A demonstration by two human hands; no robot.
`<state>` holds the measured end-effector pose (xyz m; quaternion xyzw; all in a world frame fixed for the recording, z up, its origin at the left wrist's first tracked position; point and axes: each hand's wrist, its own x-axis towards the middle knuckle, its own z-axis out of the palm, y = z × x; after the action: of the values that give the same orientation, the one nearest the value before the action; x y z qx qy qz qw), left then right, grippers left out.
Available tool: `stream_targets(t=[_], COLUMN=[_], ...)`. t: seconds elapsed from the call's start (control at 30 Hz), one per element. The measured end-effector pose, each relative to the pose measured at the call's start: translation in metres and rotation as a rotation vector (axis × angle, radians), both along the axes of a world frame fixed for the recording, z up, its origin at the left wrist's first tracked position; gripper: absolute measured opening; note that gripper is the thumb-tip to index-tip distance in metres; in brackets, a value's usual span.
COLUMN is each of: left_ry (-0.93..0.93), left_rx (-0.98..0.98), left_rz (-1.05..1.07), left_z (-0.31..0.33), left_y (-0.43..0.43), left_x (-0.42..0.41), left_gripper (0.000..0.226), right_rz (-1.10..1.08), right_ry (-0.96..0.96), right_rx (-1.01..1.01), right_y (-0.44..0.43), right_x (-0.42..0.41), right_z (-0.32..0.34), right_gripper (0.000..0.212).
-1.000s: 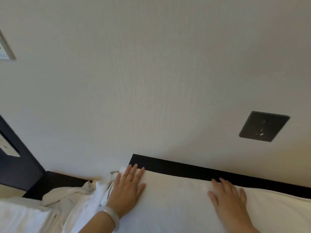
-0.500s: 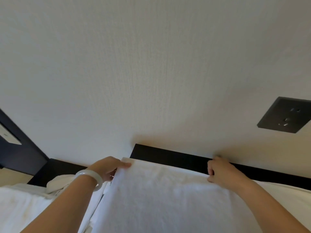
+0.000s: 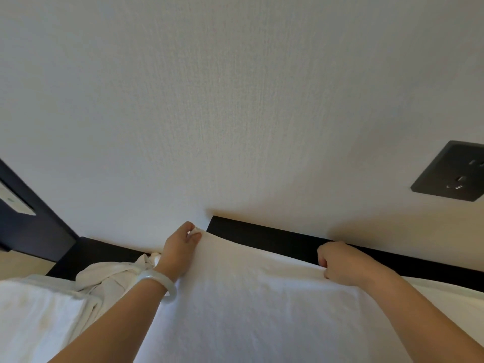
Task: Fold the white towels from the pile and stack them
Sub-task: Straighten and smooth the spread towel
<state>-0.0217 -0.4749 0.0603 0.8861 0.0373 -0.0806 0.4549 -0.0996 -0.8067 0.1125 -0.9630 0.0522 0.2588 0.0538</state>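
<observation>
No text, label, brand, number or sign can be read anywhere in this view. The dark wall socket (image 3: 450,171) on the right shows only its plug slots, with no lettering on its plate. The white panel (image 3: 16,203) at the far left edge, mounted on a dark board, carries a small greenish mark that may be a symbol or an indicator, but it is too blurred and too small to make out.
</observation>
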Motion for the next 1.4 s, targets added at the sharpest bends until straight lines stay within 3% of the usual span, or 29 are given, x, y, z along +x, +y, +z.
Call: stream_targets(t=[0.07,0.17,0.37,0.47,0.53,0.7,0.77,0.87,0.97,1.03,1.2,1.33,1.4], left_ry=[-0.035,-0.106,-0.074,-0.150,-0.091,-0.060,-0.223,-0.506,-0.388,-0.308,-0.312,-0.297,-0.290], left_rx=[-0.005,-0.055,-0.007,-0.049,-0.027,0.194,0.448,0.638,0.771,0.837,0.837,0.790,0.795], left_rz=[0.020,0.071,0.059,0.105,0.100,0.070,0.070,-0.111,-0.417,-0.462,-0.458,-0.472,-0.498], left_z=[-0.005,-0.005,-0.019,-0.021,-0.024,-0.002,0.011,0.012,-0.004,-0.008,-0.018,-0.025,-0.025], left_y=[-0.003,-0.002,-0.003,-0.002,-0.002,-0.008,-0.011,-0.034,-0.055,-0.058,-0.059,-0.056,-0.057], left_x=[0.001,0.014,0.026,0.033,0.034,0.019,-0.001,-0.062,-0.108,-0.109,-0.100,-0.095,-0.090], left_gripper=[0.013,0.016,0.013,0.014,0.016,0.018,0.034,0.046,0.061,0.064,0.069,0.078,0.089], right_rz=[-0.019,-0.129,-0.321,-0.337,-0.345,-0.282,-0.210,-0.078,-0.066,-0.047,-0.104,-0.341,-0.490], right_ry=[-0.037,-0.252,-0.591,-0.653,-0.678,-0.644,-0.728,-0.619,-0.409,-0.343,-0.346,-0.432,-0.372], right_rx=[-0.014,0.032,0.080,0.022,-0.006,-0.118,-0.100,-0.082,-0.054,-0.090,0.002,-0.143,-0.159], right_y=[-0.001,0.002,0.028,0.037,0.041,0.048,0.063,0.087,0.089,0.085,0.075,0.028,0.002], right_x=[0.002,0.002,-0.026,-0.038,-0.041,-0.046,-0.057,-0.077,-0.077,-0.073,-0.082,-0.144,-0.177], right_z=[0.003,0.001,-0.040,-0.054,-0.056,-0.039,-0.037,-0.045,-0.055,-0.057,-0.055,-0.060,-0.059], right_gripper=[0.013,0.011,0.020,0.031,0.041,0.046,0.041,0.071,0.078,0.076,0.064,0.064,0.064])
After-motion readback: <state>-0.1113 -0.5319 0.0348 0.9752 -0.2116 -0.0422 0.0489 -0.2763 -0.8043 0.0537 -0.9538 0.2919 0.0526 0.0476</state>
